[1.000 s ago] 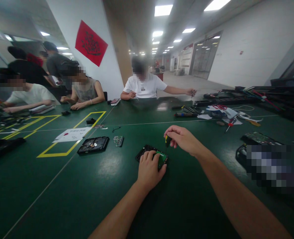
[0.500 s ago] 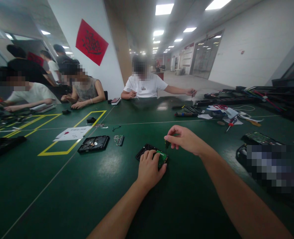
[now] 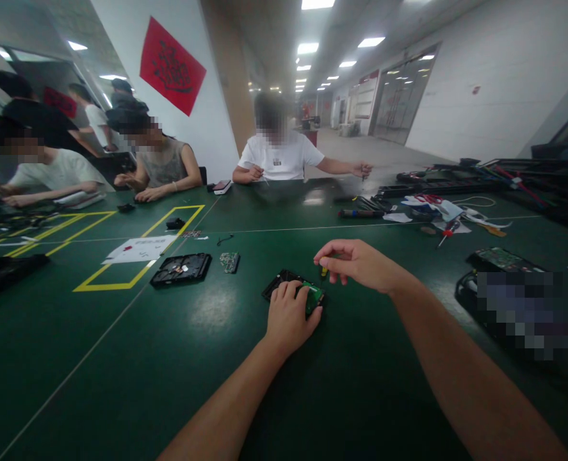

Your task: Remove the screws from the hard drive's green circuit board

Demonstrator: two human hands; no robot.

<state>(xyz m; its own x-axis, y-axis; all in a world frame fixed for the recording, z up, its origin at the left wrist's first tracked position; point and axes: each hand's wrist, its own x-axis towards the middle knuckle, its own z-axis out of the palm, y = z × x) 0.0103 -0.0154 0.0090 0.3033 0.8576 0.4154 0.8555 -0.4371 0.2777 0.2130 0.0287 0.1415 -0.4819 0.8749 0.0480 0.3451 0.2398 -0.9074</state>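
A black hard drive (image 3: 275, 282) with a green circuit board (image 3: 315, 296) lies on the table in front of me. My left hand (image 3: 289, 314) rests over it, with fingers bent across the top and the thumb along the near right edge. Just above its right end, my right hand (image 3: 353, 264) pinches a small screwdriver (image 3: 324, 271) with a yellow and black handle. The screwdriver points down, and its tip is too dim to make out. Left of the drive lie a small loose circuit board (image 3: 229, 262) and a second black drive casing (image 3: 182, 269).
Yellow tape (image 3: 108, 287) frames a white paper (image 3: 142, 248) at left. Tools (image 3: 360, 213), cloths and a red-handled screwdriver (image 3: 449, 232) lie at back right. A black device with a circuit board (image 3: 504, 261) sits at right. Across the table sits a person in white (image 3: 278, 157).
My right hand has turned a little, so more of the screwdriver's yellow part shows. My left hand stays on the hard drive. The whole view has tilted slightly downward.
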